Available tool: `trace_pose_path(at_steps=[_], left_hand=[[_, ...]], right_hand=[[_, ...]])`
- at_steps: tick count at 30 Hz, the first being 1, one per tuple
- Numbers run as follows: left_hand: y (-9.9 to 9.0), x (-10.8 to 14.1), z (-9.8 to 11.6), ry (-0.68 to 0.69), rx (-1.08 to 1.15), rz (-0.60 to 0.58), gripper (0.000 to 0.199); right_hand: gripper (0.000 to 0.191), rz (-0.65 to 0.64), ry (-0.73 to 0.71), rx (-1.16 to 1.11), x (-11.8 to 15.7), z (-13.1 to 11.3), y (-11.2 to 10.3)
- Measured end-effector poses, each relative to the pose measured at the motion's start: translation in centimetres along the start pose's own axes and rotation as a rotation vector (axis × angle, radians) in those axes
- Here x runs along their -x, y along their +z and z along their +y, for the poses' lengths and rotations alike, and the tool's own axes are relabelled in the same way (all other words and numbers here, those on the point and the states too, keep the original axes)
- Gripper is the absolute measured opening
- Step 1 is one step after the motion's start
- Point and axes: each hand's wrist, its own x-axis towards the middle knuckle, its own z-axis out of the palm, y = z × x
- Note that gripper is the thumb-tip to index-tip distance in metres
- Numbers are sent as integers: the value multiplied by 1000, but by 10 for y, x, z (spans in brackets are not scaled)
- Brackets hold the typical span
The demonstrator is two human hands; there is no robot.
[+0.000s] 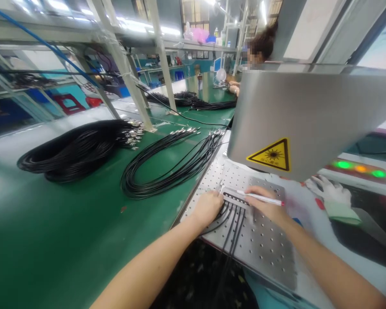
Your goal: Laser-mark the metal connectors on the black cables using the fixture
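My left hand (207,207) is curled over the left end of a small metal fixture (236,198) on a perforated metal plate (260,240), pressing black cables (232,227) that run from the fixture toward me. My right hand (266,206) rests on the fixture's right end and holds a white pen (260,197) with a red tip between its fingers. Both hands lie under a grey machine housing (312,116) with a yellow laser warning sticker (272,154).
Coils of black cable (77,148) and a looser loop (167,165) lie on the green belt (51,240) to the left. A white glove (333,193) lies at right below green and orange indicator lights (360,168). Another person (259,49) works at the far end.
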Motion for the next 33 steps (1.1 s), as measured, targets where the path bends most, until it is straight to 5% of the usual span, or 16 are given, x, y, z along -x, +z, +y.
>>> trace_pose_path(at_steps=[5, 14, 33], left_hand=[[0, 2, 1, -3, -23, 8, 20], [2, 2, 0, 19, -48, 40, 20], [-4, 4, 4, -14, -61, -1, 18]], right_hand=[[16, -46, -47, -35, -32, 7, 31], [16, -87, -63, 2, -39, 13, 38], [26, -60, 75, 134, 1, 25, -12]])
